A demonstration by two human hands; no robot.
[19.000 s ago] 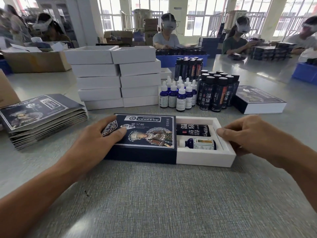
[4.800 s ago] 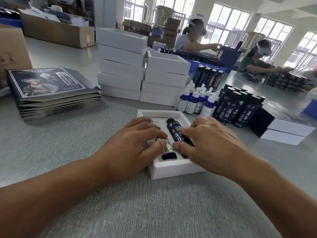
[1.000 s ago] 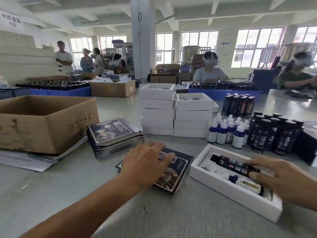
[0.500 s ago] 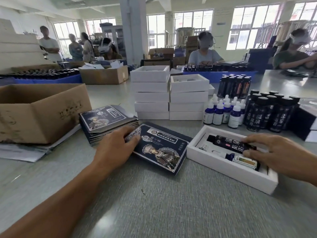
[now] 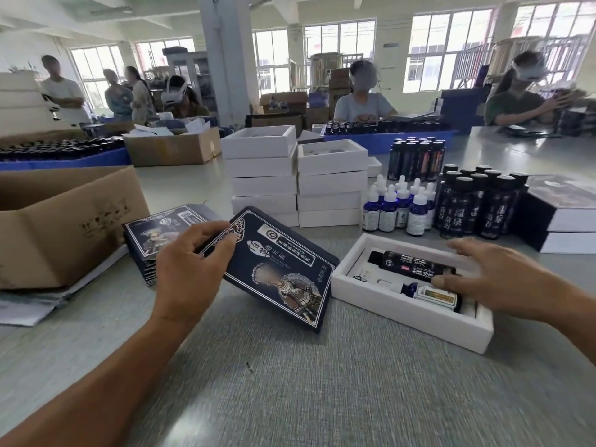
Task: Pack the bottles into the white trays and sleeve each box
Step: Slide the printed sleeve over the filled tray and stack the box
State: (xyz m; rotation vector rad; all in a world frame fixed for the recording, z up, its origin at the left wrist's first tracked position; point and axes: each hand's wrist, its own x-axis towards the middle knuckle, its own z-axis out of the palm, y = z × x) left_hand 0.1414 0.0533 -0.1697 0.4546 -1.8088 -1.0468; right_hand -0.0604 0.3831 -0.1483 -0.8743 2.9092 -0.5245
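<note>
Hands work nearest the camera: the left hand [image 5: 190, 269] pinches a flattened dark sleeve [image 5: 280, 269] by its far corner, tilted off the table [image 5: 322, 382], probably so it can be opened toward the tray. The right hand [image 5: 503, 279] rests open, fingers spread, on the white tray [image 5: 409, 312], steadying it; a black bottle [image 5: 416, 264] and blue dropper bottle [image 5: 429, 292] lie inside. Beyond, spare sleeves [image 5: 161, 225], empty trays [image 5: 296, 182] and standing bottles [image 5: 451, 201] wait within reach.

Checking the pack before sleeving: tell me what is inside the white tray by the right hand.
The white tray holds a tall black bottle and a small blue dropper bottle lying side by side. The right hand covers their right ends.
</note>
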